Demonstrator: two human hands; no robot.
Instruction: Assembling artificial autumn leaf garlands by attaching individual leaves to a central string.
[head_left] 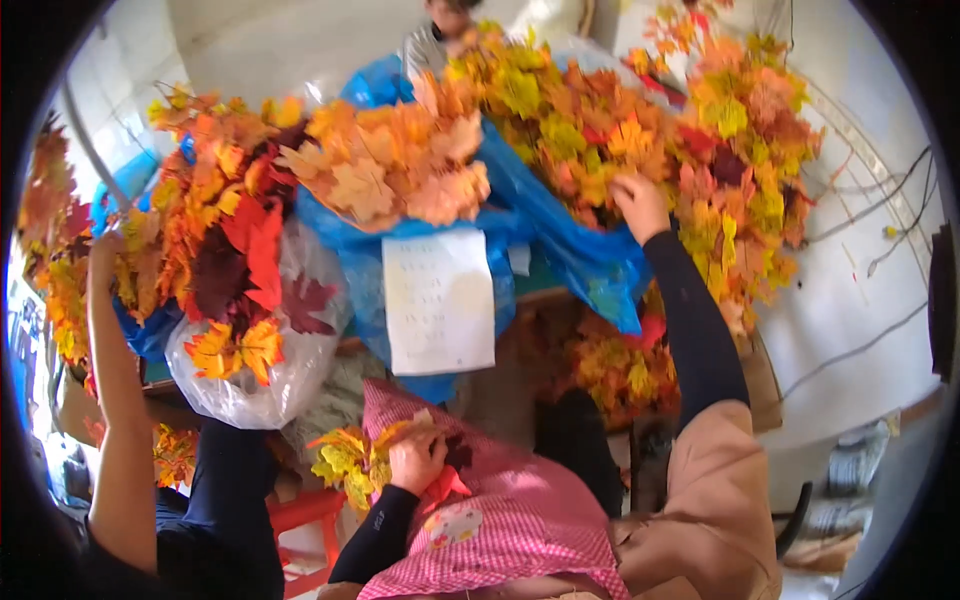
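My left hand (417, 463) is closed around a bunch of artificial maple leaves (350, 462), yellow and orange, held low over my pink checked apron (520, 515). Red leaves show just under that hand. My right hand (640, 207) reaches out to a big heap of orange, yellow and red artificial maple leaves (745, 185). Its fingers are curled in a pinch at a leaf on the heap's near edge; the fingertips are partly lost among the leaves.
A sheet of paper (438, 300) lies on blue plastic (350, 240) before me. Peach-orange leaves (390, 165) are stacked beyond it. At left, a co-worker's arm (120, 430) reaches up beside a clear plastic bag (265, 385). Another person (440, 45) is at the far side. Cables (880, 235) run at right.
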